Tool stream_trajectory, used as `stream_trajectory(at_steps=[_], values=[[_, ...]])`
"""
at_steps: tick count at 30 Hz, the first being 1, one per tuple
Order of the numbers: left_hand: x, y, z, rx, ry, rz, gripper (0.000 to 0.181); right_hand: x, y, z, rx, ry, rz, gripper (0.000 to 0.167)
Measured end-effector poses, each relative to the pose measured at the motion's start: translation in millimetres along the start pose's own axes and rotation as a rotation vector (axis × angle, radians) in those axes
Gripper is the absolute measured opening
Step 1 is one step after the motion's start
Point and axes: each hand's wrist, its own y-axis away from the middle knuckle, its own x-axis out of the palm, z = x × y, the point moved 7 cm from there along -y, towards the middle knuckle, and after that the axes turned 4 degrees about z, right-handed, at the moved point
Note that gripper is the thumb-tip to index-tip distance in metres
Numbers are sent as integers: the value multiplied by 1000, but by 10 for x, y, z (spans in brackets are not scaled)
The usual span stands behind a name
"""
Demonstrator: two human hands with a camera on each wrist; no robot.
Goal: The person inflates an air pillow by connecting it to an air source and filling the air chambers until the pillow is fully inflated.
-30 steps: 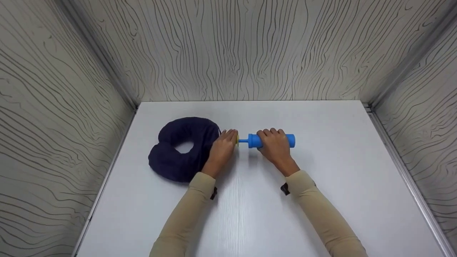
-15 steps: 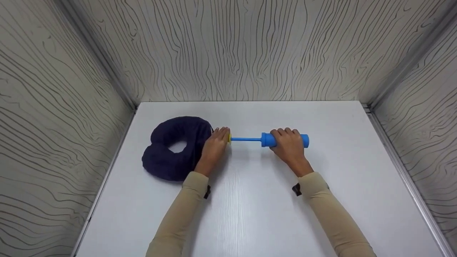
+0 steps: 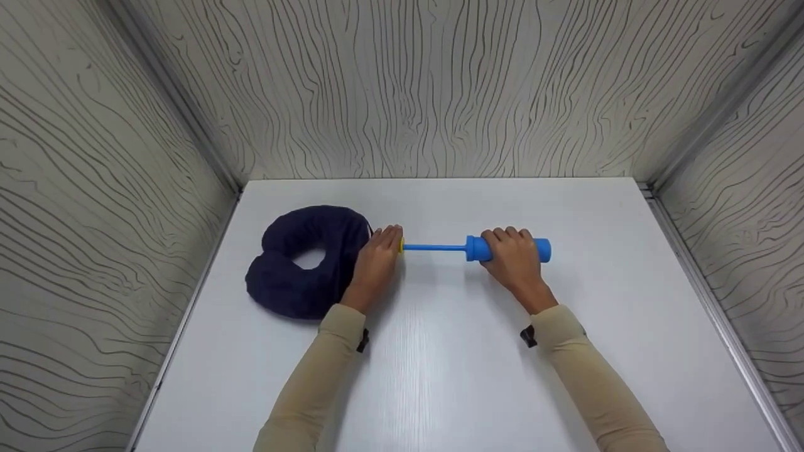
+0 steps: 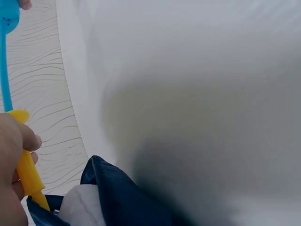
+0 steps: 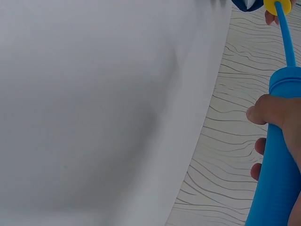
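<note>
A blue hand pump (image 3: 544,250) lies level in the head view, its thin blue rod (image 3: 434,247) drawn out to the left. My right hand (image 3: 514,260) grips the blue barrel (image 5: 277,165), thumb and fingers wrapped round it. The yellow part (image 4: 29,174) at the rod's left end is held in my left hand (image 3: 377,260), with the thumb and fingers around it. Its tip goes in at the edge of the dark blue neck pillow (image 3: 295,292), beside a light grey inner piece (image 4: 82,207). The left hand covers most of the yellow part in the head view.
The white tabletop (image 3: 414,376) carries the pillow on its left side. A wood-patterned back wall (image 3: 408,94) rises behind it, with similar walls to the left and right and grey metal strips (image 3: 710,289) along the sides.
The right hand has moved right with the barrel, and much more of the rod shows. The left hand, yellow part and pillow have shifted a little to the left.
</note>
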Motion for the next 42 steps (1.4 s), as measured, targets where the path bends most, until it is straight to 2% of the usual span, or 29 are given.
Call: stream_trajectory(at_steps=[5,11,18,25,29,35,42], values=[[1,-21,-70,-17,-2,-10,39,19,-35,156,-22,23,13,54],[-38,-45,-143,-37,-15,-62,34,78,-97,355,-39,35,12,53],[-59,-71,-223,-24,-39,-79,34,141,-173,536,-37,33,27,53],[-59,-82,-292,-32,-35,-64,38,149,-240,727,-82,44,-22,52],[-60,-79,-344,-24,-33,-77,38,169,-262,815,-112,52,-45,50],[-37,-86,-401,-1,-33,-89,37,211,-263,833,-103,49,-25,49],[-1,-117,-362,8,-3,-22,37,193,-233,689,-73,14,-7,50]])
